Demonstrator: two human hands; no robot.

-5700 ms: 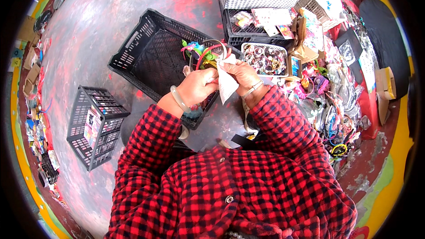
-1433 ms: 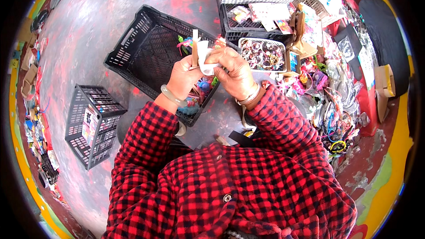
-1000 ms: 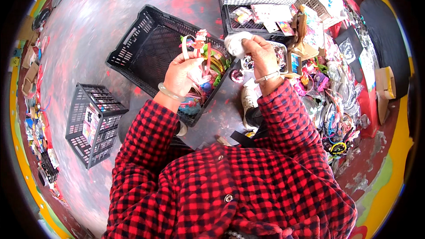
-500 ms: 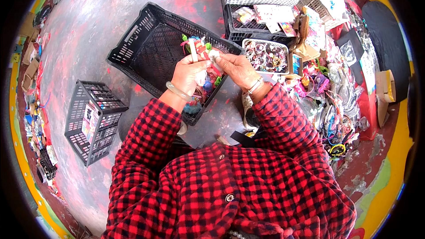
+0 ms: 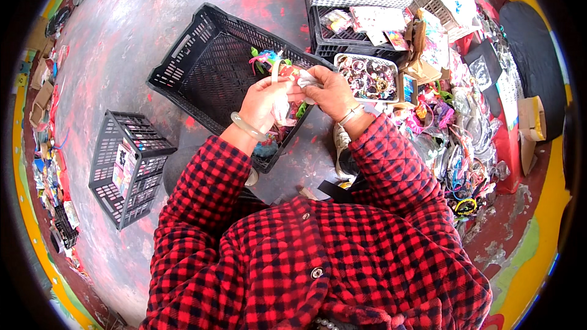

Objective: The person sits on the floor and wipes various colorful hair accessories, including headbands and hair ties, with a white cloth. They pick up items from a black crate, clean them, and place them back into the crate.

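Both my hands are raised over the right end of a large black plastic crate (image 5: 202, 73). My left hand (image 5: 260, 105), with a pale bangle at its wrist, is closed on a cream-white band (image 5: 276, 71) that stands up above its fingers. White and pale pink material (image 5: 280, 113) hangs below that hand. My right hand (image 5: 335, 93) pinches a crumpled whitish piece (image 5: 307, 78) right beside the left fingertips; whether it joins the band cannot be seen. Under the hands lie colourful soft pieces (image 5: 264, 56), partly hidden.
A smaller black crate (image 5: 150, 168) stands at the left with printed cards inside. On the right are a white basket of hair ties (image 5: 367, 77), stacked crates (image 5: 361, 0), cardboard pieces (image 5: 422, 72) and a heap of hair bands in clear plastic (image 5: 455, 159).
My right hand has moved slightly and its fingers have curled in closer to the left hand. The whitish piece has shifted, and more pale material hangs below my left hand.
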